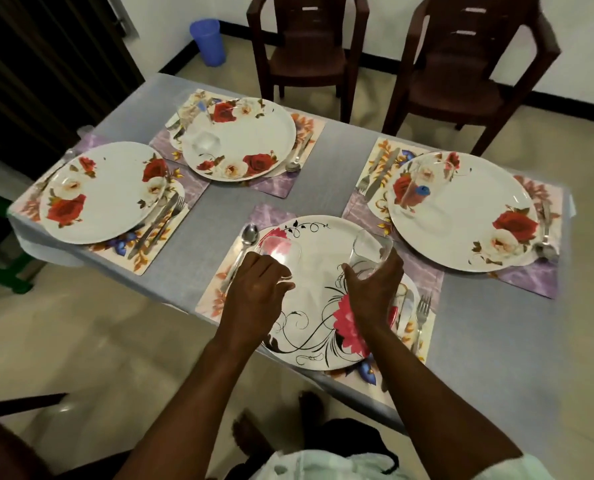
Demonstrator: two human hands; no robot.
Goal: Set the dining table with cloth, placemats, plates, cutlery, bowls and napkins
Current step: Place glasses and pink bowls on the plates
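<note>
A grey cloth (323,174) covers the table, with floral placemats under several white flowered plates. Over the near plate (316,306) my left hand (254,289) grips a clear glass (281,252) and my right hand (371,289) grips a second clear glass (371,249). A spoon (243,247) lies left of this plate, and a knife and fork (421,313) lie to its right. Clear glasses also stand on the far plate (203,140) and the right plate (416,188). The left plate (105,192) has cutlery beside it.
Two dark brown plastic chairs (309,53) stand beyond the table's far side. A blue bin (207,41) sits on the floor by the wall. A green stool (1,268) is at the left. My bare feet show below the table's near edge.
</note>
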